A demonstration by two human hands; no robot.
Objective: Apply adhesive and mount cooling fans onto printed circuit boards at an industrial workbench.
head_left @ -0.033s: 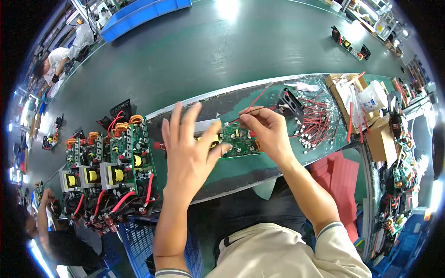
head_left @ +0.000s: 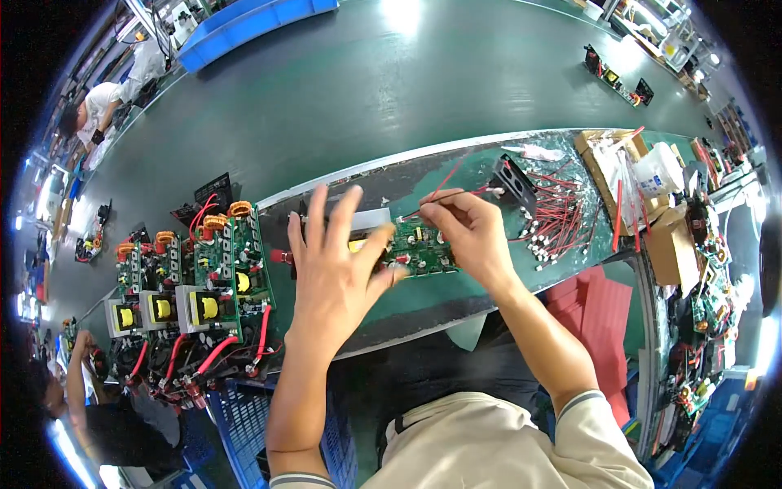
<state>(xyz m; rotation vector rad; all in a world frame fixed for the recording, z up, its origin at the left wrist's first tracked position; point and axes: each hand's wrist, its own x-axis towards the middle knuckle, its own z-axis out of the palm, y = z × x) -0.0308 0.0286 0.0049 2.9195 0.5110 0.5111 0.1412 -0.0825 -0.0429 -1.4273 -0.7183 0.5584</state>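
Note:
My right hand [head_left: 474, 236] pinches a thin red-and-black wire [head_left: 450, 173] between thumb and fingertips, over the right part of a green circuit board [head_left: 423, 259]. One end of the wire reaches left toward the board; I cannot tell whether it is plugged in. My left hand [head_left: 336, 262] is spread open above the board's left side, holding nothing, and partly hides a yellow-wrapped component and a light grey metal block [head_left: 371, 218]. Just right of my right hand stands a black panel with round openings [head_left: 515, 183]. Beside it lies a pile of red wires with white connectors [head_left: 562, 216].
Several upright circuit board assemblies [head_left: 218, 285] with thick red cables stand at left. A cardboard box [head_left: 669, 248] and a white tub [head_left: 656, 169] are at right. Beyond the bench edge runs a wide green surface [head_left: 375, 90] bearing a blue bin [head_left: 252, 31]. Co-workers are at far left.
My left hand has shifted slightly right and down, still spread. The upper end of the wire has dropped a little; my right hand keeps its pinch in nearly the same place.

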